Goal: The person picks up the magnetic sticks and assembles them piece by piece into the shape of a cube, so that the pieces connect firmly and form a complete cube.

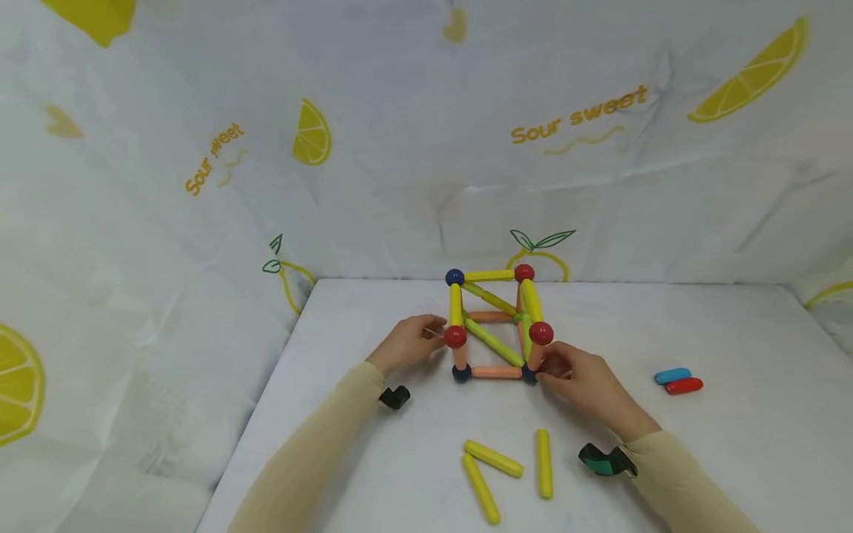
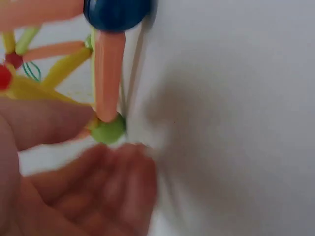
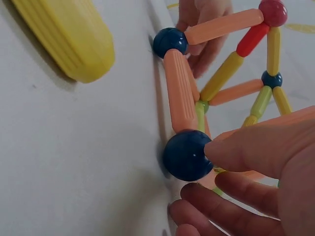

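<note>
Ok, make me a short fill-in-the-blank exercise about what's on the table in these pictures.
1. The loose sticks lying nearest the person are all coloured ____.
2. Away to the right, a red capsule lies beside a ____ one.
3. The right hand touches a dark ____ ball at a bottom corner of the cube frame.
4. The number of loose yellow sticks is ____.

Missing words: yellow; blue; blue; three

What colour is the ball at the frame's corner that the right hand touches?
Dark blue ball, clearest in the right wrist view.
</note>
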A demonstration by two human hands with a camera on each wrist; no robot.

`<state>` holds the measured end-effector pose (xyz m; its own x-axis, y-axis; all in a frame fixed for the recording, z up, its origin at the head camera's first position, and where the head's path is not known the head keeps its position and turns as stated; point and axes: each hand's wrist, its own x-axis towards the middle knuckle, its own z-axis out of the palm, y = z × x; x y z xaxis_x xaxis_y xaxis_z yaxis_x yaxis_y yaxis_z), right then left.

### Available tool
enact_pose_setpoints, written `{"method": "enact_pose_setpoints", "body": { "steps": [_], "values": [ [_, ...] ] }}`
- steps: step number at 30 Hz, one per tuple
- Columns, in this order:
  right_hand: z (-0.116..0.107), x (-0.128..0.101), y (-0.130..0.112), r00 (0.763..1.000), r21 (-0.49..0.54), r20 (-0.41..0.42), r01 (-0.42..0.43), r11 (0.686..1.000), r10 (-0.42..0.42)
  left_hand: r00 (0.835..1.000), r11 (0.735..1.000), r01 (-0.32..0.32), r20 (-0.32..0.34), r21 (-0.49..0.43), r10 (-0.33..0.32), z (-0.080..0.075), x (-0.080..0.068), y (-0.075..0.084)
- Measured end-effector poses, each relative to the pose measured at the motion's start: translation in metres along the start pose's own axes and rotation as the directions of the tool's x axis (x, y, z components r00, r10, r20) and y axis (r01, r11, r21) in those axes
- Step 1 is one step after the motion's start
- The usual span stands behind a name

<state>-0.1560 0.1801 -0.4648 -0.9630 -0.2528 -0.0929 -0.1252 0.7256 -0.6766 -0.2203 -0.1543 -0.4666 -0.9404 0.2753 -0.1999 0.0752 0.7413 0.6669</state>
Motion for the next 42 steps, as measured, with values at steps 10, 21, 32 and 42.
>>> {"method": "enact_pose_setpoints", "body": {
  "steps": [10, 21, 32, 42],
  "values": [
    [-0.039, -0.009, -0.029, 0.967, -0.035, -0.213, 0.132, 0.991, -0.137, 0.985, 0.944, -0.159, 0.113, 0.29, 0.131, 0.018, -0.093, 0.045],
    [-0.043, -0.017, -0.049, 0.879, -0.002, -0.381, 0.31, 0.951, -0.287, 0.879, 0.879, -0.404, 0.372, 0.254, 0.297, 0.069, -0.096, 0.072],
    [-0.039, -0.013, -0.044, 0.885, -0.084, -0.337, 0.312, 0.946, -0.322, 0.863, 0.78, -0.497, 0.309, 0.379, 0.4, 0.064, -0.09, 0.085],
    [-0.04, -0.01, -0.042, 0.894, -0.063, -0.313, 0.317, 0.946, -0.32, 0.829, 0.704, -0.534, 0.127, 0.469, 0.544, 0.01, -0.081, 0.126]
  ]
}}
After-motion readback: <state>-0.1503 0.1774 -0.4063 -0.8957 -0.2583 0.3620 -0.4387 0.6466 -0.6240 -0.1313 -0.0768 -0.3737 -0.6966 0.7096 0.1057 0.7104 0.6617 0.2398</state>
